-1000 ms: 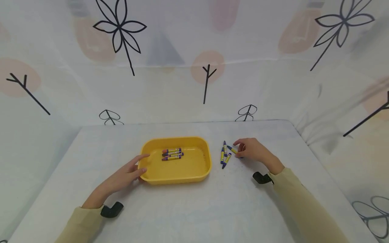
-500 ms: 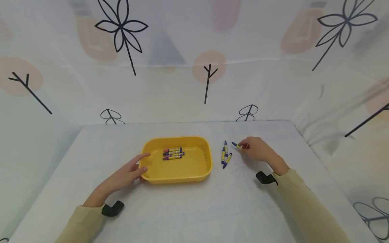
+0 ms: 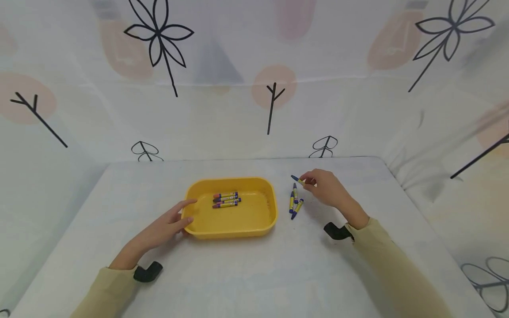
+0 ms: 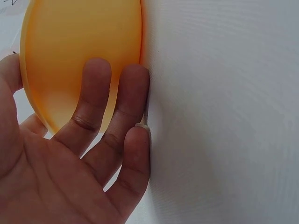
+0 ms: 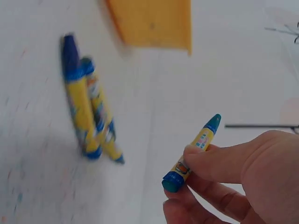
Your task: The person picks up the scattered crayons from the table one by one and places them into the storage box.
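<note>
My right hand [image 3: 324, 185] pinches a crayon [image 5: 196, 151] between thumb and fingers. It has a yellow-and-blue wrapper and a teal tip, and hangs above the table with the tip pointing up and left in the head view. Below and left of that hand, three crayons [image 3: 295, 206] lie in a loose cluster. The yellow tray [image 3: 238, 233] stands in the middle, with several crayons [image 3: 226, 200] side by side inside. My left hand [image 3: 161, 229] holds the tray's left end: two digits reach over the rim, and other fingers [image 4: 96, 86] lie against the outer wall.
The table [image 3: 246, 274] has a white cover, and the patterned cloth [image 3: 222, 119] rises behind it and at both sides. A narrow strip of table separates the tray's right wall from the crayon cluster.
My right hand has picked the crayon up from the cluster, drawn it right, then raised it and carried it left, above the other crayons. My left hand and the tray have stayed put.
</note>
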{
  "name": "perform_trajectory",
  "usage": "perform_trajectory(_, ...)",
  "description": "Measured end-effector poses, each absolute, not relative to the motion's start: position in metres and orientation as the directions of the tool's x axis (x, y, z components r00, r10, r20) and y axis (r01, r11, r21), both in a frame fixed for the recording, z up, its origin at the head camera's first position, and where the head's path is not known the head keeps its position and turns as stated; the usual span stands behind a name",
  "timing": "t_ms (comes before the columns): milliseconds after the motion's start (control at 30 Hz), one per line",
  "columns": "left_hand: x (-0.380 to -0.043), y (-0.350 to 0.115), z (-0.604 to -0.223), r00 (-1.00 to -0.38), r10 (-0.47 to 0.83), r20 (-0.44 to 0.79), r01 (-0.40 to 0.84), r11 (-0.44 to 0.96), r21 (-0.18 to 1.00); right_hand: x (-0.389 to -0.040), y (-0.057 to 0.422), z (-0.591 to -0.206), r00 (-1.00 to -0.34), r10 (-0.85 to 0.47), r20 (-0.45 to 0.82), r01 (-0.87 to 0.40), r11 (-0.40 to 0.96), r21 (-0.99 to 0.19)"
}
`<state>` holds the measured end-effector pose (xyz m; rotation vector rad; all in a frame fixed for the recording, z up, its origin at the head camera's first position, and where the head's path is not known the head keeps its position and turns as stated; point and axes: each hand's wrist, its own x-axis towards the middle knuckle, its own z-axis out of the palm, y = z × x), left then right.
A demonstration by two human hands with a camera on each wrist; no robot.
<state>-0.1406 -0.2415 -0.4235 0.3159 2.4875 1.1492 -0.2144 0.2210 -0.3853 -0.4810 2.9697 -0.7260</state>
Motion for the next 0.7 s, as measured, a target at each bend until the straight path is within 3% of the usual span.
perform_trajectory(700, -0.14, -0.239, -0.423, -0.907, 0.347, -0.237, 0.06, 0.667, 0.743, -0.224, 0.104, -0.349, -0.815, -0.541, 0.207, -0.539, 0.576, -0.615)
